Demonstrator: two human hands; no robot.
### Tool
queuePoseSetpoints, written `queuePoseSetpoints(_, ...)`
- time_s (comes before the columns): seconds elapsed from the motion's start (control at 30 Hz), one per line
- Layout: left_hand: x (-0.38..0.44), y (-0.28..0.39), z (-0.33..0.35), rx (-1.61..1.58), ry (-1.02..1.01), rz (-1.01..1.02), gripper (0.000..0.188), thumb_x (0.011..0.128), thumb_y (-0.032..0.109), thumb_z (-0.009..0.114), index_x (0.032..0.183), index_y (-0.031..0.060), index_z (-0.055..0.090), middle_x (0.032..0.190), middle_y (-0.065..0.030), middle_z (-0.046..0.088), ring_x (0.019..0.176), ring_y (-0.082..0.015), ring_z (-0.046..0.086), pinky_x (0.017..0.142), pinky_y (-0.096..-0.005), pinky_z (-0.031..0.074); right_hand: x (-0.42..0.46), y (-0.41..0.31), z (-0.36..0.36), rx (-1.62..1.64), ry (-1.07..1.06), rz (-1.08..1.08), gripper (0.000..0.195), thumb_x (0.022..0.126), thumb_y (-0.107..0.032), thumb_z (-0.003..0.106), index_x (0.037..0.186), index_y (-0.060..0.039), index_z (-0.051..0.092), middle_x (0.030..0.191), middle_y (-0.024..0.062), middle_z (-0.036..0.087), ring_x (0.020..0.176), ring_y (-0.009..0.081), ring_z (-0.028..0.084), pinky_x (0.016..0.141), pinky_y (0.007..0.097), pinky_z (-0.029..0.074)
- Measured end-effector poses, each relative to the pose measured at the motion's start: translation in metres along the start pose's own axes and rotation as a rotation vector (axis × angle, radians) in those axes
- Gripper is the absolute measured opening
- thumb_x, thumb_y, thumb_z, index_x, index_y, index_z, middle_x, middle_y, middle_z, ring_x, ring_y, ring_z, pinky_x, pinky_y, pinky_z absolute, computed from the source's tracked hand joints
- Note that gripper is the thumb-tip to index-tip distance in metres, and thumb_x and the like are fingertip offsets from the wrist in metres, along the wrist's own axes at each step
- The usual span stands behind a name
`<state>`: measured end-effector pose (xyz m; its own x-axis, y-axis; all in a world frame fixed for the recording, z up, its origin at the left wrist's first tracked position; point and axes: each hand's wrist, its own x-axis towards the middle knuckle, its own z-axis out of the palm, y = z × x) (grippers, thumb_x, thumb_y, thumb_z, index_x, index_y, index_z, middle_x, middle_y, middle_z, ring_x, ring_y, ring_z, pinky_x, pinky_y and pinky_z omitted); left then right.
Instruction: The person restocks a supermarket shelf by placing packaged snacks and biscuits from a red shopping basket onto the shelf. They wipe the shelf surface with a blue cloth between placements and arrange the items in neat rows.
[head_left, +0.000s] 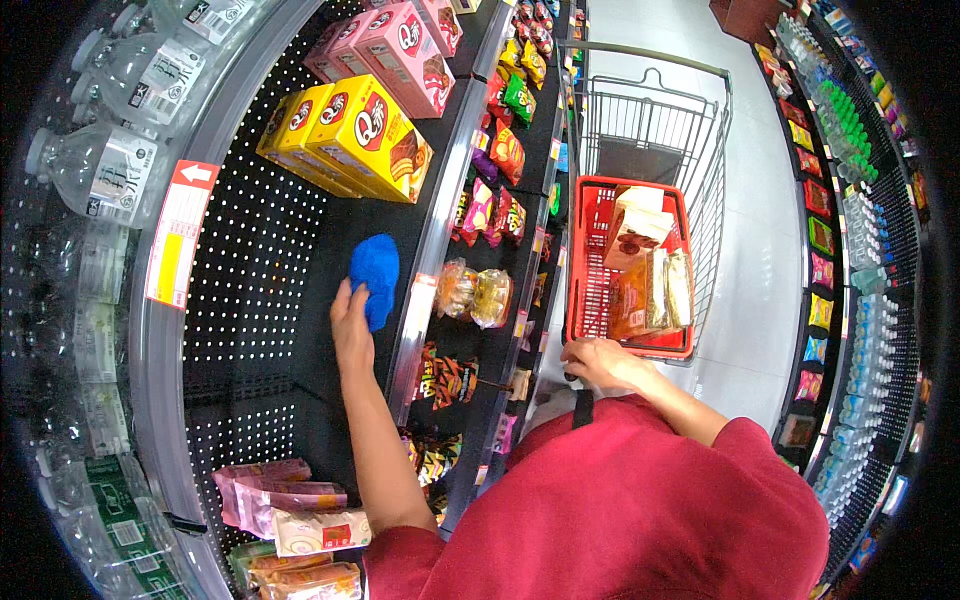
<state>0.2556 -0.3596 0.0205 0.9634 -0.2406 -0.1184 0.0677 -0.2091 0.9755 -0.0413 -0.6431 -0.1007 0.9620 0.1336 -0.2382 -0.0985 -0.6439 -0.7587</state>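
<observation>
My left hand (351, 322) holds a bright blue cloth (375, 281) against the black shelf board (330, 247), its fingers at the cloth's left edge. The bare stretch of shelf around the cloth lies between yellow snack boxes (375, 135) and bagged snacks (322, 529). My right hand (604, 364) rests at the near edge of a red plastic basket (571, 262), fingers curled over a dark part beneath; what they grip is hidden. Inside the basket are a brown and cream carton (634, 232) and orange-gold snack packs (649, 296).
The basket sits in a wire shopping cart (716, 202) on the pale tiled floor (742, 300). Clear water bottles (112, 172) stand on the shelf above, at left. Pink boxes (405, 56) are beyond the yellow ones. Lower shelves hold bagged snacks (506, 150). Another stocked shelf (832, 247) lines the right.
</observation>
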Motion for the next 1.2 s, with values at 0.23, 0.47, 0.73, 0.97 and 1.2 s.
queuePoseSetpoints(0.23,-0.097,0.031,0.061,-1.099,-0.142,-0.527,0.048,0.087,-0.003,0.068,0.133,0.0016,0.056,0.132,-0.0145,0.061,0.118,-0.0274,0.061,0.104,-0.049,0.051,0.031,-0.057,-0.042,1.107,-0.023,-0.042,0.055,0.102,-0.044,0.06,0.136,0.0005,0.057,0.127,0.0112,0.068,0.116,0.0231,0.064,0.099,0.0401,0.052)
queuePoseSetpoints(0.47,-0.135,-0.007,0.114,-1.13,-0.463,-0.519,0.063,0.091,0.026,0.075,0.144,0.0048,0.049,0.144,-0.0133,0.056,0.13,-0.0317,0.056,0.107,-0.0514,0.05,0.029,-0.066,-0.059,1.622,0.02,0.119,0.064,0.1,-0.052,0.061,0.138,0.0001,0.058,0.129,0.0079,0.067,0.115,0.0173,0.064,0.102,0.035,0.051)
queuePoseSetpoints(0.73,-0.172,-0.135,0.139,-0.244,-0.366,-0.517,0.042,0.098,0.03,0.068,0.128,0.001,0.065,0.119,-0.0076,0.07,0.103,-0.0173,0.066,0.096,-0.0331,0.05,-0.011,-0.002,-0.008,0.774,0.35,0.087,0.029,0.096,-0.025,0.07,0.111,0.0001,0.066,0.09,0.0097,0.068,0.089,0.013,0.063,0.084,0.0342,0.052)
queuePoseSetpoints(0.97,-0.152,-0.162,0.171,-0.055,-0.379,-0.434,0.039,0.102,0.028,0.064,0.131,0.0017,0.062,0.119,-0.0077,0.069,0.103,-0.0166,0.065,0.092,-0.0335,0.052,-0.024,0.04,0.002,0.732,0.514,0.249,0.024,0.095,-0.016,0.068,0.112,0.0014,0.065,0.099,0.0126,0.069,0.094,0.0171,0.066,0.087,0.0353,0.053)
queuePoseSetpoints(1.2,-0.124,-0.213,0.192,0.234,-0.308,-0.282,0.063,0.096,0.034,0.072,0.141,-0.0037,0.051,0.119,-0.015,0.069,0.108,-0.0222,0.067,0.094,-0.0341,0.052,-0.015,0.106,0.019,0.202,0.48,0.574,0.053,0.091,-0.026,0.072,0.133,0.0001,0.054,0.117,0.0241,0.068,0.11,0.0364,0.066,0.097,0.044,0.051)
